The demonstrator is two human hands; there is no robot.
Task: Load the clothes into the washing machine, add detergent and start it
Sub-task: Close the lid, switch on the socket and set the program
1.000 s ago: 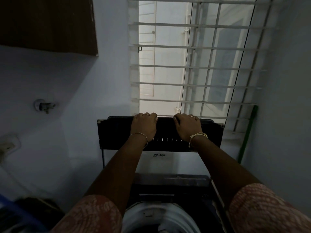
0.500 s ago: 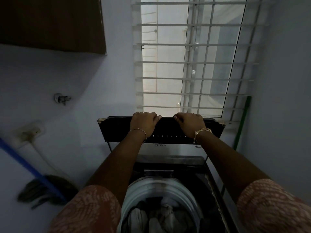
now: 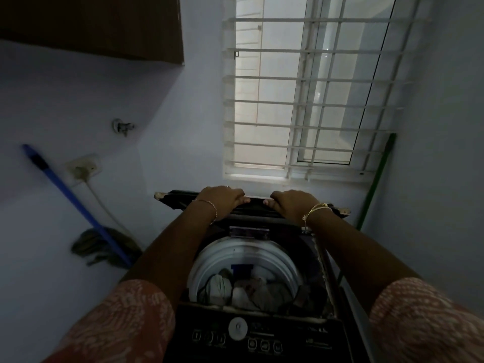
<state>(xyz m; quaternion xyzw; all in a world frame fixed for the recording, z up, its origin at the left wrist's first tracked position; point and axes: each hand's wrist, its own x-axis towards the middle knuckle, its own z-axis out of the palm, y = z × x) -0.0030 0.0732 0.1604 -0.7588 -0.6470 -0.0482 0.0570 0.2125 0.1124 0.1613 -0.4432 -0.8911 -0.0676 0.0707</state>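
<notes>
A dark top-loading washing machine (image 3: pixel 262 334) stands below me under the window. Its black lid (image 3: pixel 172 200) is raised and tilted. My left hand (image 3: pixel 222 201) grips the lid's upper edge, fingers curled over it. My right hand (image 3: pixel 294 205) grips the same edge a little to the right. Inside the white drum (image 3: pixel 207 268) lie pale and grey clothes (image 3: pixel 243 290). The control panel, with a round white knob (image 3: pixel 237 327) and small buttons, is at the near edge.
A barred window (image 3: pixel 301 100) is straight ahead. A blue-handled mop (image 3: pixel 78 205) leans on the left wall beside a socket (image 3: pixel 82 167) and a wall tap (image 3: pixel 122 126). A green pole (image 3: pixel 377 179) leans in the right corner. A brown cabinet (image 3: pixel 91 24) hangs upper left.
The lid has come down and tilted toward me with both hands still on its edge. My view has dropped, so the drum, clothes and control panel now show.
</notes>
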